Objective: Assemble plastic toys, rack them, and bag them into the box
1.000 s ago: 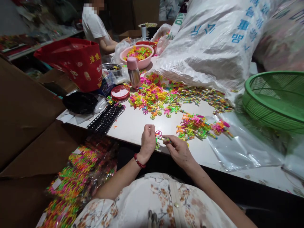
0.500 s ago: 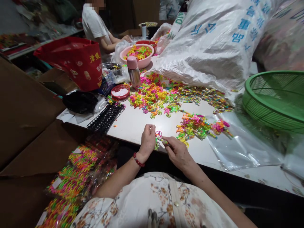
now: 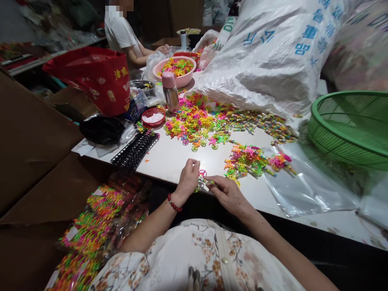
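together, both hands (image 3: 189, 178) (image 3: 226, 195) hold a toy (image 3: 201, 178) over table edge (image 3: 163, 176)

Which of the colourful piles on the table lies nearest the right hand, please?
The small pile just beyond the right hand; the large pile by the pink-capped flask and the stick pile lie farther back.

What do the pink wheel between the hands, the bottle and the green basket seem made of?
Pink wheel: probably plastic, from its bright colour; finish too small to judge.
Bottle: likely polished metal, from its reflections; cap, perhaps satin plastic, evenly pink.
Green basket: likely smooth plastic, from its one-colour rim and mesh.
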{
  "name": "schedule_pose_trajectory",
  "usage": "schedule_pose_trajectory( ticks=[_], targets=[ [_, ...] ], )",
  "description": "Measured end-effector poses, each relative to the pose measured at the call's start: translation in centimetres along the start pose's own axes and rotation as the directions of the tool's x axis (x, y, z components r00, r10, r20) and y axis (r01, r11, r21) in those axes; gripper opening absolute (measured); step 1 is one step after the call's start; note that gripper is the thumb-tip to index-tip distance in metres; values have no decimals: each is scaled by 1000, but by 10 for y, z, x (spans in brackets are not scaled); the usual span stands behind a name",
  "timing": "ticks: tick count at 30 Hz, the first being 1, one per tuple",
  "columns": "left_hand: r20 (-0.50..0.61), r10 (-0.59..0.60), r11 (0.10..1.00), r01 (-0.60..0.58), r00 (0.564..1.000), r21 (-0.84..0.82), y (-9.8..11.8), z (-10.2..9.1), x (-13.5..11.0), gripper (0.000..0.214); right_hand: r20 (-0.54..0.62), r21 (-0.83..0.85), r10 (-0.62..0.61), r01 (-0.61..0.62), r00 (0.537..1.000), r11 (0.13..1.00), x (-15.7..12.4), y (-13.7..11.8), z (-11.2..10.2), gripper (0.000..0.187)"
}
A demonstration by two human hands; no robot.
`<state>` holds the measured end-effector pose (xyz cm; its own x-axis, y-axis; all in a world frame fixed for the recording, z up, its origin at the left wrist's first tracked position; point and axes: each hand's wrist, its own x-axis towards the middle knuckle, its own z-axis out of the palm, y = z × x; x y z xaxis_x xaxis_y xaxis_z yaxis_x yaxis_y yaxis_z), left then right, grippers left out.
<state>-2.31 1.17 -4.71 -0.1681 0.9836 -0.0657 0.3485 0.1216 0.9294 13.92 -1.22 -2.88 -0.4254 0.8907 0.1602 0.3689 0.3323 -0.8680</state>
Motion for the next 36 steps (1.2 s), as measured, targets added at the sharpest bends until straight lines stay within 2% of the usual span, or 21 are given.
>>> schedule_pose_trajectory(
  ticks=[2,5,7,11,13,15,18,20,26,32,34,36],
  targets=[
    [29,-58,997,59,998,-51,-3,1,3,23,-8,-18,-11,11,1000,1000,0,0,3,25],
    [132,-173,972,190,976,-137,-5,1,5,27,-15,-44,-25,25,1000,999,-3,1,7,27],
    [142,-205,965,224,968,-135,-5,1,5,29,-24,-139,-66,62,998,988,-7,1,9,31],
    [-10,-67,998,67,998,-14,0,1,0,22,25,-355,-144,143,989,924,-13,-2,9,39],
    [-43,22,999,-21,999,38,4,0,-4,18,39,-336,-135,140,990,931,-13,-6,8,32],
    [-54,81,995,-78,995,56,9,0,-8,18,30,-240,-68,73,997,968,-12,-9,5,21],
    [-39,59,998,-57,998,31,14,-2,-10,18,20,-52,80,-79,997,996,-9,-12,3,20],
    [-7,10,1000,-10,1000,21,15,-3,-8,18,10,6,106,-106,994,994,-8,-12,3,19],
    [42,-15,999,14,999,32,12,-6,-5,19,3,-26,29,-29,1000,999,-10,-4,6,19],
    [3,82,995,-82,997,53,8,-7,-7,12,25,-197,-182,183,983,963,-16,-5,10,25],
    [30,88,993,-90,996,71,4,-6,-6,11,47,-238,-193,199,980,951,-19,-5,12,25],
    [63,41,995,-47,997,92,2,-3,-5,12,56,-257,-200,208,978,944,-22,-5,15,26]
  ],
)
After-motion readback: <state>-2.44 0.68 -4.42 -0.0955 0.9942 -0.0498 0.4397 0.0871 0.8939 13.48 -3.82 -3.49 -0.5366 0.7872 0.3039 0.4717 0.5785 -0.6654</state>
